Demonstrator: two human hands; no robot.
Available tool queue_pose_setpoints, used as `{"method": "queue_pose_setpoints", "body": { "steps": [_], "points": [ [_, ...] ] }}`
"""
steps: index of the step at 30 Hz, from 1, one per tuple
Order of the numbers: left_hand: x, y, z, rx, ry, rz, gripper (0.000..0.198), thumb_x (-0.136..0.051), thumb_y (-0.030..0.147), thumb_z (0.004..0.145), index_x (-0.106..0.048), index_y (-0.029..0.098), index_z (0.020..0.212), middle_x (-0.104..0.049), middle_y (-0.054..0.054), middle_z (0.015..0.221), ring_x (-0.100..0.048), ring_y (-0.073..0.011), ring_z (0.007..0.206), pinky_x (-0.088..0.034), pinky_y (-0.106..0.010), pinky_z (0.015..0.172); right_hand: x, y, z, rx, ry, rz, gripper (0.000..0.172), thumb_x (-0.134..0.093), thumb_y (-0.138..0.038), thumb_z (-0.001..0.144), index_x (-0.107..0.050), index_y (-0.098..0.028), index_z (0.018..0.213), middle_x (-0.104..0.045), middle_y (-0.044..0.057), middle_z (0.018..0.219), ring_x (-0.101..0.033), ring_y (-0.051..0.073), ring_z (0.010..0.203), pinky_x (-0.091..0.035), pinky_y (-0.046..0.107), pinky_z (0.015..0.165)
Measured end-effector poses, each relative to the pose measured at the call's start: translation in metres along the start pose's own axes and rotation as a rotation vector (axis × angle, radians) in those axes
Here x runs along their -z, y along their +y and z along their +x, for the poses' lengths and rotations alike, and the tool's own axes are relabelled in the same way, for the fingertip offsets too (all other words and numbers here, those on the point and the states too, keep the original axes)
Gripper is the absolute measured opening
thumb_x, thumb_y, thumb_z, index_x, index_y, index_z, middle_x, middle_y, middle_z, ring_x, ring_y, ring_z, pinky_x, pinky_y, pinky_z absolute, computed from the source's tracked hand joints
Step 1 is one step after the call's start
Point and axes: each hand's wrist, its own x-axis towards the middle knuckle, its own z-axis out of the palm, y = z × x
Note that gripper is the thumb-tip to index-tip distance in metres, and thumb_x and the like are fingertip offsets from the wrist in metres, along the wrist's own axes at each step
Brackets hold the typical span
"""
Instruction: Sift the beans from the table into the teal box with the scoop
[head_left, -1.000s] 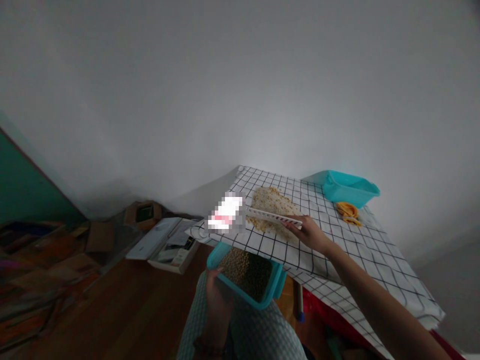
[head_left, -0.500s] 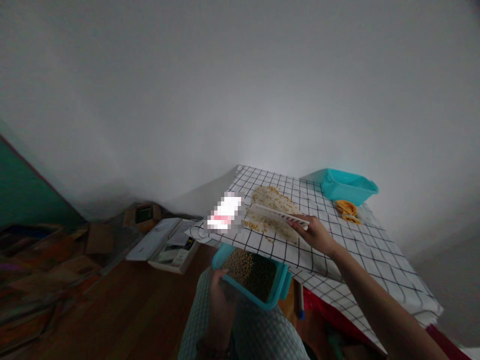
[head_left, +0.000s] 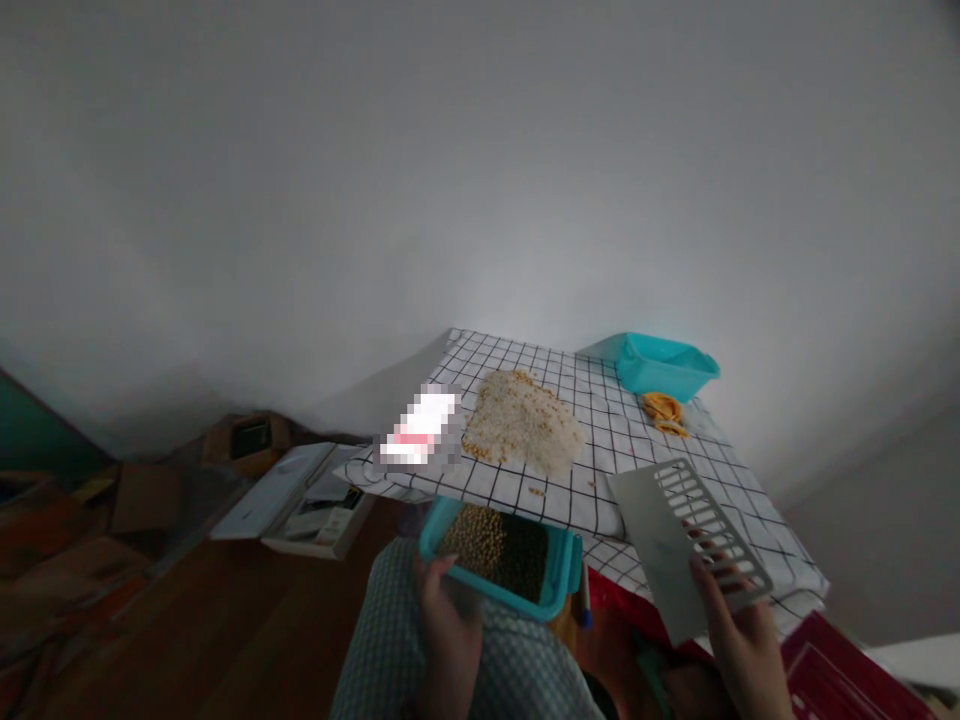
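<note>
My left hand is closed on the near left rim of a turquoise plastic bin, the thumb over its edge. Pale yellow beans fill the bin's left part, with small dark green beans on the right. It sits over my lap, just below the table edge. Closed round the slotted end of a thin whitish board, my right hand keeps it tilted at the table's front right. On the checked tablecloth lies a spread of whitish grains mixed with yellow bits.
A second turquoise bin stands at the back right, an orange cloth in front of it. Left of the grains is a pixelated bright object. An open white box and cardboard boxes lie on the floor at left.
My right hand has drawn the slotted board off the grains, toward me and to the right, turning its flat face into view. My left hand still grips the bin. The view has shifted slightly right.
</note>
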Motion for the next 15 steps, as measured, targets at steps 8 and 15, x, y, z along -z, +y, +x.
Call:
{"method": "queue_pose_setpoints", "body": {
  "steps": [8,15],
  "points": [
    [-0.006,0.01,-0.003,0.029,0.029,-0.062,0.041,-0.078,0.015,0.069,-0.075,0.03,0.107,-0.081,-0.003,0.104,-0.076,-0.0239,0.091,-0.061,-0.034,0.078,-0.027,0.011,0.005,-0.173,-0.013,0.103,0.058,-0.093,-0.072,0.076,-0.092,-0.026,0.111,-0.093,0.01,0.11,-0.085,0.043,0.119,-0.073,0.046,0.095],
    [0.0,0.003,0.004,0.03,0.007,-0.049,0.036,-0.077,0.017,0.072,-0.074,0.03,0.105,-0.081,-0.001,0.102,-0.077,-0.0243,0.096,-0.06,-0.037,0.085,-0.049,-0.006,-0.015,-0.23,-0.056,0.224,0.063,-0.09,-0.072,0.082,-0.09,-0.023,0.122,-0.092,0.013,0.125,-0.082,0.044,0.13,-0.071,0.049,0.105]
  ]
}}
